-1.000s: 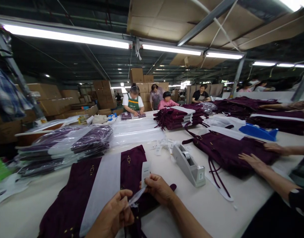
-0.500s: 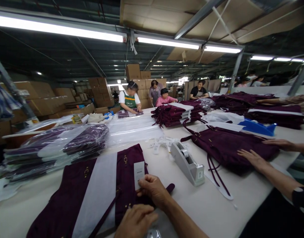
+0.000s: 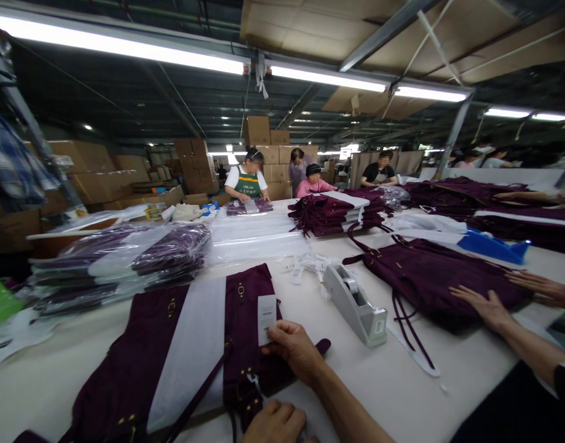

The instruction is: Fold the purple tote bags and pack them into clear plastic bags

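Note:
A dark purple bag lies on the table with a white paper band across it. Pinched between the thumb and fingers of my right hand is a pale printed tag, held over the bag's right part. My left hand is low in the view, beside the bag's lower buckle and strap; its fingers are curled, and what they hold, if anything, is hidden. A thin clear-white loop shows at the buckle just above it.
A grey tape dispenser stands right of the bag, with loose white tags behind it. Plastic-wrapped bags are stacked at left. At right, a co-worker's hands rest on another purple bag. Several people work across the table.
My left hand has moved down and slightly right, uncovering the lower buckle. My right hand still holds the tag. The whole view has shifted a little.

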{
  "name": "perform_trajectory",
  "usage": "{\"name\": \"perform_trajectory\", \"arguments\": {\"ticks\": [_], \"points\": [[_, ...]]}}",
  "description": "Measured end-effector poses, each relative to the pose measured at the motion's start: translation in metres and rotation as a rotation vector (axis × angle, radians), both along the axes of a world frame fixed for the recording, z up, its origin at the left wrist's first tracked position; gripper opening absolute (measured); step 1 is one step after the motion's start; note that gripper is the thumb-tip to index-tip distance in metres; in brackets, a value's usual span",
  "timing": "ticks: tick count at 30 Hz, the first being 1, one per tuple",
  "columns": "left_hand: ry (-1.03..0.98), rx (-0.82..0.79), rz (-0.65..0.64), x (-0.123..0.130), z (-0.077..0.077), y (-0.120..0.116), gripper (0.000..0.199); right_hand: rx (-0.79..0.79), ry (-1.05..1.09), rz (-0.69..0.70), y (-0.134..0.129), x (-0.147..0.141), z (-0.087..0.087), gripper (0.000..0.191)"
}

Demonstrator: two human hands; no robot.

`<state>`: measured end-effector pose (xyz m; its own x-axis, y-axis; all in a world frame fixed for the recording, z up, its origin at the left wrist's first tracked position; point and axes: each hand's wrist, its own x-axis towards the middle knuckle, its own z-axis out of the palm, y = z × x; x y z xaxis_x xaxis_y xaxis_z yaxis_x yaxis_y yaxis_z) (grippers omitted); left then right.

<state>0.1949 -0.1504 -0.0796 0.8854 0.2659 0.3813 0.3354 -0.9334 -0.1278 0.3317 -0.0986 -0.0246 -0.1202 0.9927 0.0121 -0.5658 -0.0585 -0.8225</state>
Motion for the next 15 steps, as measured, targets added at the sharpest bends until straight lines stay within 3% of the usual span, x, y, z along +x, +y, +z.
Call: {"name": "perform_trajectory", "arguments": {"ticks": [4, 7, 9, 11, 15], "points": [[0.147, 0.044, -0.112, 0.004, 0.04, -0.006, 0.023, -0.006, -0.02, -0.007, -0.002, 0.002, 0.002, 0.035], [0.157, -0.12, -0.073, -0.006, 0.075, -0.006, 0.017, 0.005, -0.091, -0.048, -0.003, 0.001, 0.003, 0.036], [0.038, -0.319, 0.027, -0.016, 0.097, -0.001, 0.012, 0.042, -0.198, -0.119, -0.005, -0.001, 0.005, 0.033], [-0.177, -0.564, 0.207, -0.027, 0.115, 0.012, 0.008, 0.089, -0.317, -0.206, -0.006, -0.004, 0.008, 0.029], [-0.629, -1.091, 0.495, -0.045, 0.131, 0.057, 0.017, 0.121, -0.453, -0.275, -0.002, -0.013, 0.015, 0.023]]}}
